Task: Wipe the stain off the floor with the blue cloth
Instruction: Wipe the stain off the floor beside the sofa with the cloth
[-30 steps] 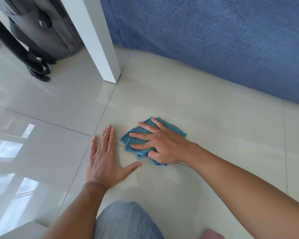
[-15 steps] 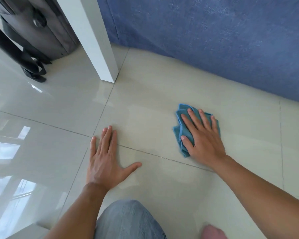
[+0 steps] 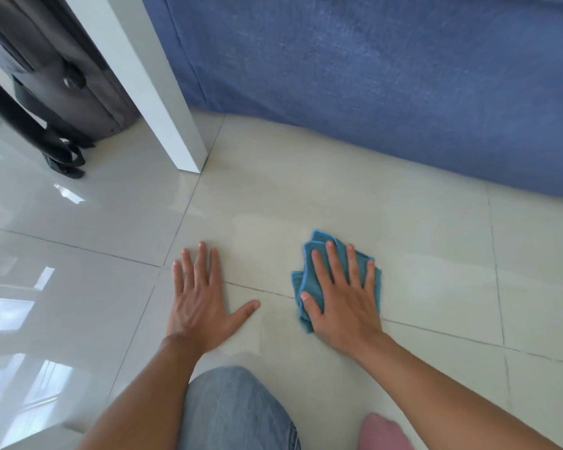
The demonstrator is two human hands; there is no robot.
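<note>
Currently: right hand (image 3: 345,303) pressed flat on the blue cloth (image 3: 309,280), on the floor (image 3: 420,254).
Fingers of the right hand are spread and extended, palm down, pinning the bunched cloth against the tile; nothing is gripped. Cloth edges show beyond the fingertips and beside the thumb, across a grout line. Left hand (image 3: 199,300) lies flat and spread on bare tile, apart from the cloth. No stain is discernible.
</note>
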